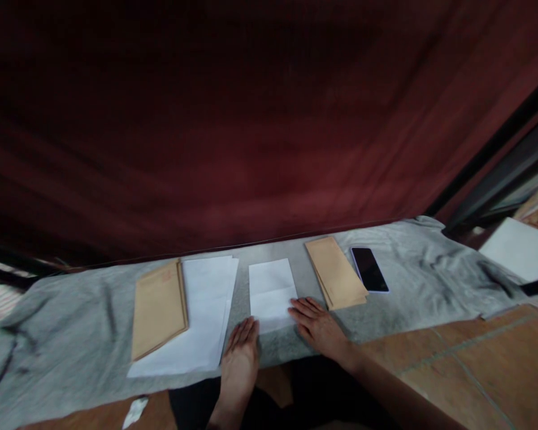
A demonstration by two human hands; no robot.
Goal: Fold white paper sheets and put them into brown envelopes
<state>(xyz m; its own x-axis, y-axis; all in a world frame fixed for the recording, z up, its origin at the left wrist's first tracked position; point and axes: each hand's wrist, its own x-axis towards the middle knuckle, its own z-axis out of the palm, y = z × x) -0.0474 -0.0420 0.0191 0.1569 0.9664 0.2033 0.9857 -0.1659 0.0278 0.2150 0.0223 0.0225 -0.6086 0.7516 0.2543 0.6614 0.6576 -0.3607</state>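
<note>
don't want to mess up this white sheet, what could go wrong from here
The grey cloth looks wrinkled, so the folded white sheet might slip or crease crookedly between the left hand and right hand. The phone lies beside the brown envelopes on the right, so reaching for them could nudge it.

A grey cloth (72,334) lies spread over a tiled floor (475,358), with a dark red curtain (251,119) hanging behind it. In the middle of the cloth is a folded white sheet (272,286). The left hand (241,349) lies flat with its fingertips at the sheet's near left corner, and the right hand (316,325) lies flat with its fingertips touching the near right edge. Left of the sheet is a stack of white paper (206,313), with a pile of brown envelopes (159,307) overlapping its left side. To the right lies a second envelope pile (336,272), with a dark phone (370,269) just beside it, screen up. A small white scrap (135,412) lies on the near floor.
</note>
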